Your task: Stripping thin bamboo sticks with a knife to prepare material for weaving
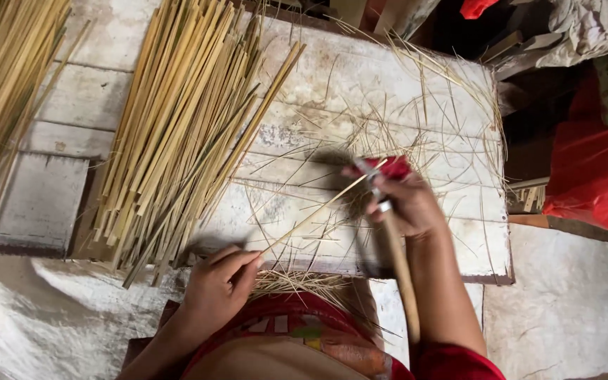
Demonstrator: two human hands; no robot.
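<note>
The fingers of the left hand [218,281] are pinched shut on the near end of a thin bamboo strip [318,209], thumb and forefinger pressed together at the table's front edge, so the strip runs slanting up and away from them toward the other hand. The fingers of the right hand [404,204] are curled tight round the wooden handle of a knife [395,260]; the blade end is blurred, but it appears to meet the far end of the strip just beside the knuckles, where something red [397,167] shows behind the hand. Judging by how things lie, the shaving of strips is partly done: fine pale shavings [416,119] are strewn thickly over the worn white table [480,246] around and beyond the hands, and more lie in a tuft [297,281] at its near edge above the person's lap. A large fanned bundle of bamboo strips [177,127] lies on the table to the left of the hands, and another bundle [1,84] lies well apart at the far left; whether these are finished or waiting cannot be told. Red bags [592,176] sit off the table to the right.
</note>
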